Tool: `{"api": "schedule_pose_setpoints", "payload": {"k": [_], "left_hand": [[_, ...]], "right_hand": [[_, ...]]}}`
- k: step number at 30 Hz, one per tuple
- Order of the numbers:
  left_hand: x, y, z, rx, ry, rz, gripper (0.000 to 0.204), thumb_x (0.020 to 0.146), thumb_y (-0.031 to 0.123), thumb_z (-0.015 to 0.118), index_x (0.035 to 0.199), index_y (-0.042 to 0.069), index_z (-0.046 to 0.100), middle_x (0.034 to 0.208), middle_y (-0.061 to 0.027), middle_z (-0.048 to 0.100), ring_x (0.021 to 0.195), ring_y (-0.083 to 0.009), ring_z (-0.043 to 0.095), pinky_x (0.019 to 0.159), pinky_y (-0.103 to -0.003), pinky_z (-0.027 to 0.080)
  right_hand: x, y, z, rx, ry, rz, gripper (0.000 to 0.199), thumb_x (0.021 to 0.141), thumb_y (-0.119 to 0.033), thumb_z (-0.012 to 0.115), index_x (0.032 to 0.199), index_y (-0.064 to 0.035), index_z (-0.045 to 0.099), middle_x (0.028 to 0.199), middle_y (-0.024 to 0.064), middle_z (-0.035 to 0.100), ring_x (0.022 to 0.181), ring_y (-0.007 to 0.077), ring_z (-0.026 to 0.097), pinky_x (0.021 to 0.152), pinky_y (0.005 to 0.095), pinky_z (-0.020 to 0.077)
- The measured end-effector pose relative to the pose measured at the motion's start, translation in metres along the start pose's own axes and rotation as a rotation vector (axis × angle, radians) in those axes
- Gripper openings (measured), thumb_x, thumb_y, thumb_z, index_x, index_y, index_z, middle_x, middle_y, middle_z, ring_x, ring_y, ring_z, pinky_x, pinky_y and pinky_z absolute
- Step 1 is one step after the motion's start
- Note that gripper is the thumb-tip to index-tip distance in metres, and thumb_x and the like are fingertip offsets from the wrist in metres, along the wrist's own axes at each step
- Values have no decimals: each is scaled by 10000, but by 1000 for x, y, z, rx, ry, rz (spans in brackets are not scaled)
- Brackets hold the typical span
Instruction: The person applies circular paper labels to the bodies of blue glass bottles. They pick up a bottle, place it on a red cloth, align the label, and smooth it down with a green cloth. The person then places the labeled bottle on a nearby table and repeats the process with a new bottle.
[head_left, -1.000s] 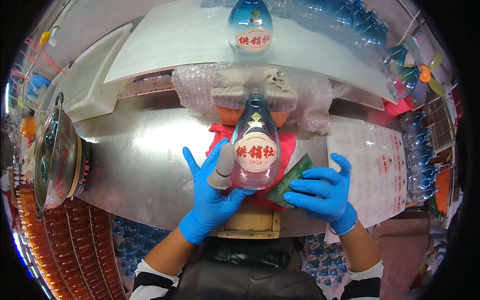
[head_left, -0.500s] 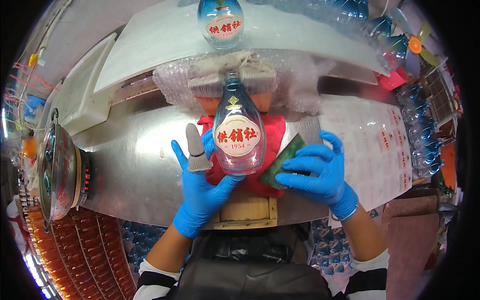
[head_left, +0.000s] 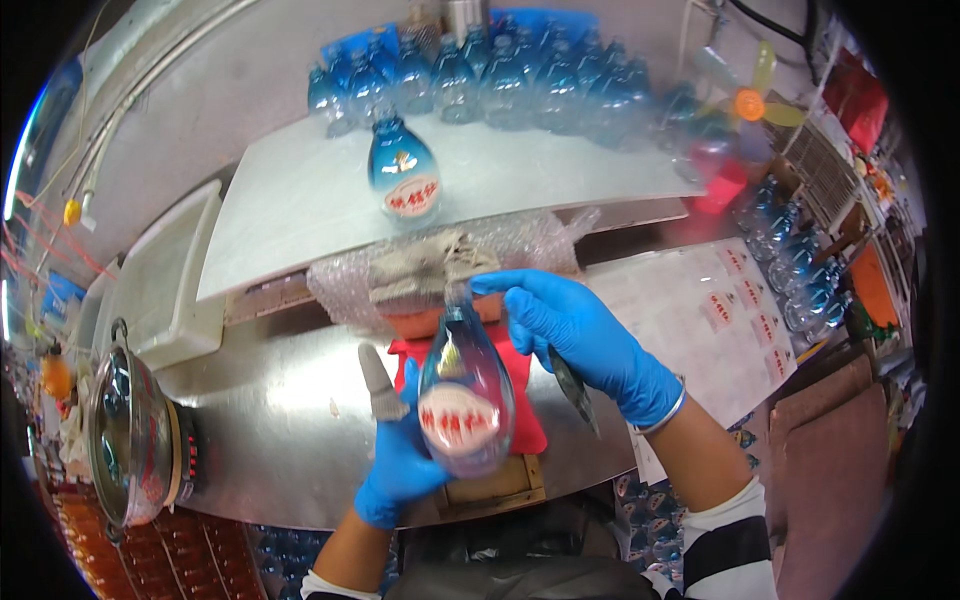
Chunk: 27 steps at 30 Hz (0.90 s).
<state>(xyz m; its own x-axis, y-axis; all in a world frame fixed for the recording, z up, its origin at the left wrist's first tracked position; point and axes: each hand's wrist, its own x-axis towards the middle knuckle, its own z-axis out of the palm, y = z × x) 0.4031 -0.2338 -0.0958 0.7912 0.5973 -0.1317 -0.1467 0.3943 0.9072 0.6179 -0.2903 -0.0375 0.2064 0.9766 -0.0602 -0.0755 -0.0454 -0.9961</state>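
A blue-to-clear glass bottle point(head_left: 465, 360) with a cream oval label is tilted in front of me, its neck toward the grey cloth pad point(head_left: 420, 270). My left hand point(head_left: 400, 465), in a blue glove with a grey fabric sleeve point(head_left: 378, 380) on one finger, holds its lower body from the left; some fingers are hidden behind it. My right hand point(head_left: 595, 340), also gloved, has its fingertips at the bottle's neck. A flat dark green scraper-like piece point(head_left: 572, 390) hangs from that hand, seen nearly edge-on. Under the bottle lies a red cloth point(head_left: 528, 430).
Another blue bottle point(head_left: 403, 175) stands on the white board point(head_left: 280, 200), with several unlabelled bottles point(head_left: 500, 85) behind. Label sheets point(head_left: 700, 300) lie right. To the left are a lidded pan point(head_left: 115, 430) on a hot plate and a white bin point(head_left: 185, 290). A fan point(head_left: 750, 103) stands far right.
My right hand has moved up from beside the bottle's base to its neck, with the green piece still in it. The bottle now tilts, and the view has shifted to show more of the back.
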Motion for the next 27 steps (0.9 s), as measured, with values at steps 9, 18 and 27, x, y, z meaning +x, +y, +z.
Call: {"api": "schedule_pose_setpoints", "payload": {"k": [9, 18, 27], "left_hand": [[-14, 3, 58, 477, -656, 181, 722, 745, 147, 702, 1340, 22, 313, 1295, -138, 425, 1162, -253, 461, 980, -364, 387], [22, -28, 101, 1528, -538, 1310, 779, 775, 340, 677, 1302, -76, 282, 1159, -213, 540, 1038, -315, 553, 843, -363, 476], [-5, -20, 208, 1334, -782, 961, 410, 771, 64, 606, 1153, -34, 493, 1224, -203, 502, 1148, -336, 469, 978, -415, 370]], "right_hand": [[-138, -53, -31, -374, 48, -311, 160, 778, -123, 691, 902, -40, 633, 785, 60, 603, 716, 106, 551, 646, 242, 444], [-409, 31, 36, -1008, 1247, -382, 196, 714, -215, 728, 877, -133, 656, 611, 47, 561, 493, 232, 536, 440, 286, 401], [-661, 188, 69, -775, 1950, 865, 207, 720, -309, 675, 783, -122, 613, 709, 94, 628, 627, 258, 627, 562, 332, 496]]}}
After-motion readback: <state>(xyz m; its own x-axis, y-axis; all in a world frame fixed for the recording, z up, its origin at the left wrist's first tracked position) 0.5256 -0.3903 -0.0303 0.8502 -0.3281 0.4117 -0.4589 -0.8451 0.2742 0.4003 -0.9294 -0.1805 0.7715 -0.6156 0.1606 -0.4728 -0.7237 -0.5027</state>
